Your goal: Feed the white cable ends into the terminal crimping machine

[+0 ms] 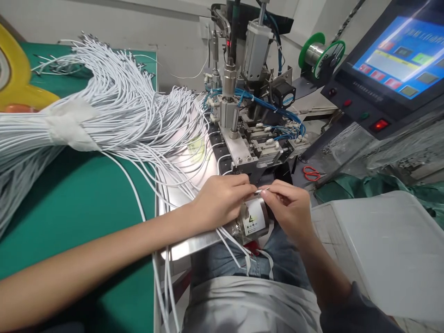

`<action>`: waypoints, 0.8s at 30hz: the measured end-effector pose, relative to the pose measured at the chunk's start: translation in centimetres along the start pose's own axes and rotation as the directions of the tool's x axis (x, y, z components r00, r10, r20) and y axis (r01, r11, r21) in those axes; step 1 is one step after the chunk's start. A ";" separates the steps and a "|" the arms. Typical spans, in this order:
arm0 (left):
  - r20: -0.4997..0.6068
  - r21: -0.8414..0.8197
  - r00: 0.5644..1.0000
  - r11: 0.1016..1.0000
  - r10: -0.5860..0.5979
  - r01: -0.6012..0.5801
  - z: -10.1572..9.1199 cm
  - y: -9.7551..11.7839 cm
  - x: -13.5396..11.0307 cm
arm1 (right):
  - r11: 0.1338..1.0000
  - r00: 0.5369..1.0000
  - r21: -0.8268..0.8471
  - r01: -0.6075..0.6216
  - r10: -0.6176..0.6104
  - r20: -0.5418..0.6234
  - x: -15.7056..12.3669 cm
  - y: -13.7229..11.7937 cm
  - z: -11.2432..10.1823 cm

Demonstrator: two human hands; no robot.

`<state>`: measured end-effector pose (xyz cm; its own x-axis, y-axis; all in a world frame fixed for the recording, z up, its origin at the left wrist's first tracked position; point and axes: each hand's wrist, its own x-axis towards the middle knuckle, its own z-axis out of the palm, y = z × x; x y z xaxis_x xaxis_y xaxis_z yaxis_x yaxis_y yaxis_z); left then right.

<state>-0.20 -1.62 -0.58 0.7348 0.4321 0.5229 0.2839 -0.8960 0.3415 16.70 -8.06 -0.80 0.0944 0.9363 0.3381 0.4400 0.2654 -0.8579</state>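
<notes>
Between my two hands, in front of the machine, is the end of a thin white cable. My left hand has its fingers closed in a pinch on the cable. From the other side, my right hand pinches the cable's tip between thumb and forefinger. Just below them sits a metal housing with a white warning label. A large bundle of white cables lies to the left, bound with a white wrap. Several loose cables run from it toward the machine and over the table edge.
The machine with its cylinders and blue air hoses stands ahead. A control screen and a wire spool are at right, with red-handled scissors below. A pale bin is at lower right; a green mat covers the left table.
</notes>
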 end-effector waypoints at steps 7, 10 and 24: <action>-0.071 -0.156 0.986 0.978 -0.152 0.140 0.3 0.6 0.0 | 0.992 0.998 0.128 -0.018 0.026 -0.060 0.2 0.8 1.1; -0.042 -0.285 0.967 0.931 -0.250 0.228 0.3 1.0 0.1 | 0.989 0.986 0.145 -0.010 0.034 -0.160 -0.5 0.9 2.3; -0.070 -0.020 0.989 0.991 -0.131 0.130 -0.2 0.8 0.3 | 0.987 0.990 -0.086 0.139 -0.140 -0.013 0.9 0.0 1.0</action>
<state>0.11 -2.20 0.04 0.6464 0.5519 0.5269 0.3649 -0.8300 0.4218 15.91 -6.96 -0.83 0.0438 0.8867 0.4602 0.5241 0.3718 -0.7662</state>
